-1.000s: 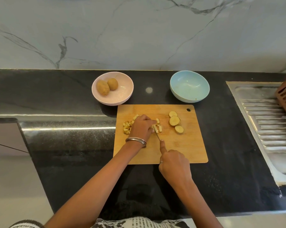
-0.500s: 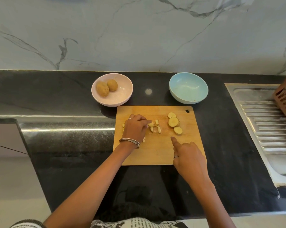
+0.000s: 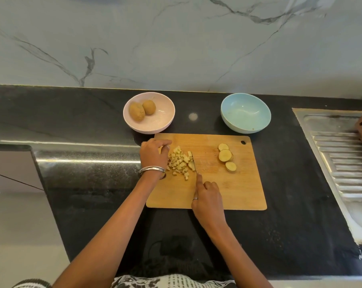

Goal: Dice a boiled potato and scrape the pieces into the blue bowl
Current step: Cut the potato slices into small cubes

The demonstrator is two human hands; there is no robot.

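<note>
Right hand point(image 3: 208, 201) gripping thin steel knife point(image 3: 194, 164) beside pale cubed potato point(image 3: 179, 162) (left hand point(image 3: 153, 153) curled, empty)

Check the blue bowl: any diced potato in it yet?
Empty. The blue bowl shows only its bare inside; the diced potato pieces lie on the cutting board.

A cutting board point(image 3: 228, 190) lies on the bench point(image 3: 300, 183). Behind its left corner stands a bowl point(image 3: 155, 125) with two whole potatoes point(image 3: 142, 110) in it; behind its right corner stands the other bowl point(image 3: 245, 113). On the board's left part lies a heap of diced potato point(image 3: 179, 161), the knife blade point(image 3: 194, 164) just right of it. Three potato slices point(image 3: 226, 155) lie on the board's right part. The left hand point(image 3: 154, 154) rests left of the heap, the right hand point(image 3: 207, 198) before it. A sink drainboard point(image 3: 342, 163) lies at the far right.
</note>
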